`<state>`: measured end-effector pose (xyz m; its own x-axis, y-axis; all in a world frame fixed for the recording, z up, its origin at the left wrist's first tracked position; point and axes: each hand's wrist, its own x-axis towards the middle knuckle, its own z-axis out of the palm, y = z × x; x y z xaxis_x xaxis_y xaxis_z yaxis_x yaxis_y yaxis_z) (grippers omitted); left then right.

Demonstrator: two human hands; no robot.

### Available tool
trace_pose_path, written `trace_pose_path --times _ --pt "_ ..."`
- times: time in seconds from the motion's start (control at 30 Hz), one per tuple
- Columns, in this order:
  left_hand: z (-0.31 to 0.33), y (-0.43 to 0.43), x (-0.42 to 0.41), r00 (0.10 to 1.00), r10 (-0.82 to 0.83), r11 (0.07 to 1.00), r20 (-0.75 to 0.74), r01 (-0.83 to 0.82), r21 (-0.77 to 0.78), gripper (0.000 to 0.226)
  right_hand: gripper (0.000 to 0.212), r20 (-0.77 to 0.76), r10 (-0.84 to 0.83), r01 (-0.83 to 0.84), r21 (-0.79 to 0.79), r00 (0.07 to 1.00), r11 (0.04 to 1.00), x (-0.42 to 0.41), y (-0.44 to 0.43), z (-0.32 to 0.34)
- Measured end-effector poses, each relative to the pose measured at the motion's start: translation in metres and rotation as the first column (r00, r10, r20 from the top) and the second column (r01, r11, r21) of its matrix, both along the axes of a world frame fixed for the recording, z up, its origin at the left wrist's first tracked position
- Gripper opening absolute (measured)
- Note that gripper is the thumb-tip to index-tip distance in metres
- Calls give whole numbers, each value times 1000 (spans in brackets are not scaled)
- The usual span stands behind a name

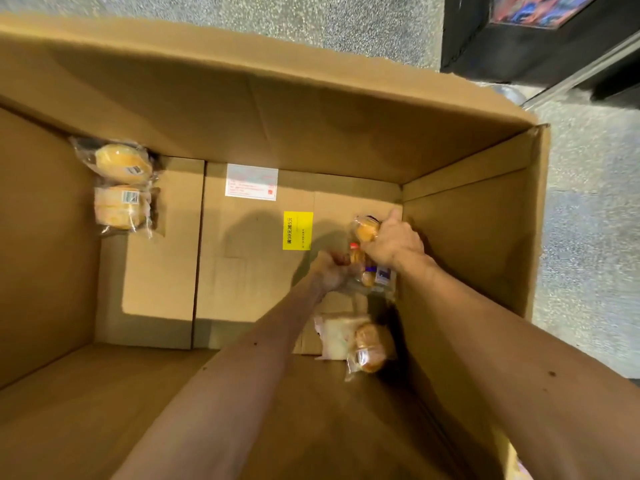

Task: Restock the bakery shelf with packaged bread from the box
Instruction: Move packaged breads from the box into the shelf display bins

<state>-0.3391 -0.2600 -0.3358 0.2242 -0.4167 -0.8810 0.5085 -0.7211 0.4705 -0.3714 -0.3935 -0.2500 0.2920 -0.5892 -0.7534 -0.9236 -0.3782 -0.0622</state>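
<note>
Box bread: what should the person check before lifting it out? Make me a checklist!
1. Grip of right hand on bun pack: ok.
2. Grip of left hand on second pack: ok.
3. Top of box open for lifting: ok.
4. Box emptied: not ok; left packs and near packs remain.
5. Wraps unbroken: cannot tell.
6. Room on shelf: cannot tell, it is not in view.
</note>
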Motion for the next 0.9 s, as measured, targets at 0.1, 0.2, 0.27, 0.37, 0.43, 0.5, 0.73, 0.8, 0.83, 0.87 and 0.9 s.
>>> trace_pose_path --times 0.1,0.2,0.27,0.37,0.43,0.5,0.73,0.8,0.83,0.87,0.9 --pt "12 38 4 971 -239 971 -25 240 24 26 59 -26 -139 142 130 990 981 -20 18 -1" --pt "31 67 2 933 -343 931 -111 353 90 44 68 -64 -261 268 182 963 946 -38 40 2" --pt "38 79 -3 927 -280 937 -251 320 139 51 76 -78 -345 354 184 935 917 -48 55 2" --pt "37 87 -11 909 -63 978 -411 138 155 52 73 -97 -500 508 229 860 830 -61 68 -5" --pt "41 87 -18 903 42 987 -428 28 156 46 76 -119 -606 614 257 786 746 -69 69 -11" --pt "45 86 -23 920 96 986 -379 -34 166 32 80 -128 -648 657 252 751 711 -77 66 -13" --pt "52 88 -5 990 93 991 -107 -81 109 41 73 -134 -791 761 409 597 504 -81 70 -6" --pt "62 94 13 994 100 993 -33 -97 74 46 63 -107 -810 753 456 576 475 -77 69 0" --pt "66 98 24 995 93 994 20 -94 62 46 54 -86 -805 733 478 587 484 -73 68 6" --pt "71 102 35 994 79 996 74 -83 41 41 48 -68 -790 707 498 609 502 -70 68 11" --pt "77 106 45 990 78 997 115 -80 12 32 46 -60 -772 678 524 632 515 -68 68 16"
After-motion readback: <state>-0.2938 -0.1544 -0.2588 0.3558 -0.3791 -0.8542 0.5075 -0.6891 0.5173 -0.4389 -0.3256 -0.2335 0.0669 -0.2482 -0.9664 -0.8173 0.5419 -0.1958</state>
